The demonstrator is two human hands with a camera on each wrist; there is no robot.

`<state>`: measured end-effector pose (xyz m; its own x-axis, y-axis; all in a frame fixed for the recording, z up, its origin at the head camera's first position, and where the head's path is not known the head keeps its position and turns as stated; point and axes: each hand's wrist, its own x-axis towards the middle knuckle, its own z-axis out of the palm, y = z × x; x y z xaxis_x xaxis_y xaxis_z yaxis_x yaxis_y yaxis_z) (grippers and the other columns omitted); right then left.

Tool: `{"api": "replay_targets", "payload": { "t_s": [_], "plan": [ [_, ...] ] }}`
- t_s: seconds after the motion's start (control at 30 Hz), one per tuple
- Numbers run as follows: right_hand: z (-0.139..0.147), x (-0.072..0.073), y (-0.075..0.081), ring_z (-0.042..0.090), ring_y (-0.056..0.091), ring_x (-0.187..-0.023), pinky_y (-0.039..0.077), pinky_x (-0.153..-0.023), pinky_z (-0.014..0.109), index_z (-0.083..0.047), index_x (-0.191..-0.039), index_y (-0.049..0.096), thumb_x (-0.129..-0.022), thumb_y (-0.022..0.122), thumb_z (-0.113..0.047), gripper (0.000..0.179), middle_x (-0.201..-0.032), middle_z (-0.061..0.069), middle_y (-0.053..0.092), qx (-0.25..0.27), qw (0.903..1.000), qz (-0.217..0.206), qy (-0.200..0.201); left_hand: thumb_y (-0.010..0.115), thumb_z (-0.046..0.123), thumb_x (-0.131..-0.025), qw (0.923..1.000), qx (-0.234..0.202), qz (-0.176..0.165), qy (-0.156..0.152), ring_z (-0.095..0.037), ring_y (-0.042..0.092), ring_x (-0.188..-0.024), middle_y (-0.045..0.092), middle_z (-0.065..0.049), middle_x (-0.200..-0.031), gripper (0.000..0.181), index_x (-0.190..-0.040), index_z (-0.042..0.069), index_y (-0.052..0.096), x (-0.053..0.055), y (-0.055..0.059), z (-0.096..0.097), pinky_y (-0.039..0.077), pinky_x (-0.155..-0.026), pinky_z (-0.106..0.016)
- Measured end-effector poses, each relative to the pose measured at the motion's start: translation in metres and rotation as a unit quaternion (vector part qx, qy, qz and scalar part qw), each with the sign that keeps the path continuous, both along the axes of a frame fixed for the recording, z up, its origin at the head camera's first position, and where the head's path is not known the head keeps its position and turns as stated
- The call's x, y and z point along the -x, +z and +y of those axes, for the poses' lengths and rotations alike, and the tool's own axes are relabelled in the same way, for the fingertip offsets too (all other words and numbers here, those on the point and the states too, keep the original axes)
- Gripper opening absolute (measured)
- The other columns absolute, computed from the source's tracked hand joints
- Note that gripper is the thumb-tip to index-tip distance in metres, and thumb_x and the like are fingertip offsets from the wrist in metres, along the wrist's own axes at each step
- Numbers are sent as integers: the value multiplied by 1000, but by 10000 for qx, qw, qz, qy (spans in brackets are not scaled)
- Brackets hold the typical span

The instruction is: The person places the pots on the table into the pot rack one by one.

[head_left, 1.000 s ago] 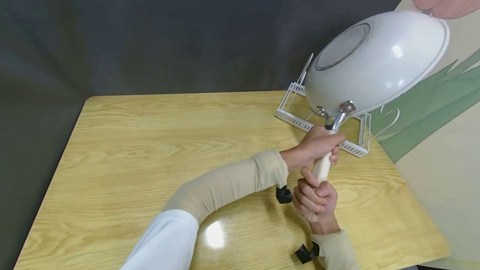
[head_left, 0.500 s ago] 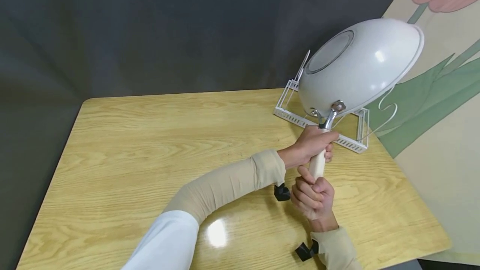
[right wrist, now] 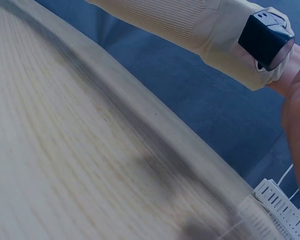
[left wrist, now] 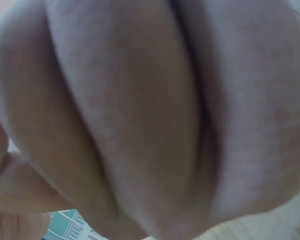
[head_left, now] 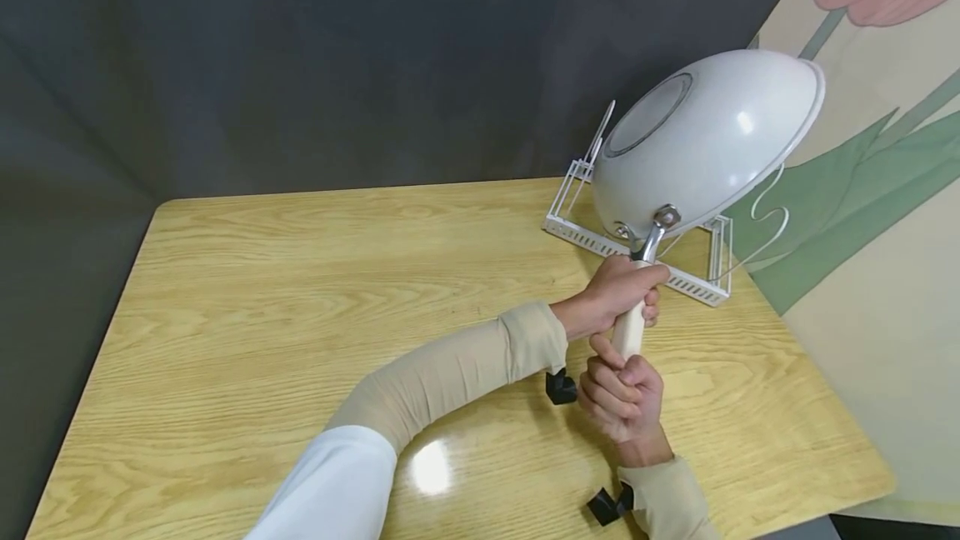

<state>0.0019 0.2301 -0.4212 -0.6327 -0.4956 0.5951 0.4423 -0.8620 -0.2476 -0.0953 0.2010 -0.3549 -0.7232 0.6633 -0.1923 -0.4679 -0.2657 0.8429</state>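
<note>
A white wok is tilted on its side over a white wire rack, its round base facing up and left in the head view. My left hand grips the cream handle close to the metal bracket. Lower down, the fingers of my right hand wrap the handle's end. Curled fingers of the left hand fill the left wrist view. In the right wrist view the wok is out of sight, and the rack shows at the lower right corner. The wok hides much of the rack.
The rack stands at the far right corner of the wooden table. A dark curtain hangs behind, and a wall with a painted flower is close on the right. Black wrist mounts hang below the cuffs.
The wok has come down and to the left, nearer the rack, with both hands keeping their grip on the handle. The hands have shifted slightly left.
</note>
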Motion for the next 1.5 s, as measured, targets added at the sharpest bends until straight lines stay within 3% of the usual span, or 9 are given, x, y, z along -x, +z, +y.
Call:
{"api": "replay_targets", "payload": {
  "t_s": [0.57,0.9,1.13,1.5],
  "plan": [
    [-1,-1,-5,3,31,-32,21,-31,19,-17,-79,18,-91,41,-2,30,-51,-7,33,-139,9998,-108,-47,60,3,-88,9999,-21,-119,63,-13,42,-40,44,-1,-52,25,-67,12,49,2,-8,-3,42,-39,-23],
    [-3,-1,-7,2,31,-34,20,-33,19,-18,-80,18,-92,41,-2,30,-51,-8,33,-102,9997,-211,-16,57,2,-90,9994,-275,-224,-39,-13,42,-40,44,0,-52,28,-66,14,49,7,-16,-2,41,-39,-24],
    [-4,0,-7,1,30,-34,20,-34,18,-17,-80,18,-93,40,-3,30,-52,-8,32,-157,9997,-170,-80,55,2,-90,9990,-350,-233,-144,-12,41,-40,44,1,-53,26,-68,12,49,9,-16,-5,41,-39,-23],
    [-5,0,-8,2,30,-36,19,-34,18,-14,-85,24,-93,40,-2,21,-53,-7,31,-164,9994,-286,-64,56,3,-88,9993,-277,-222,-97,-12,41,-41,44,1,-53,26,-66,14,49,12,-21,-3,41,-39,-24]
  ]
}}
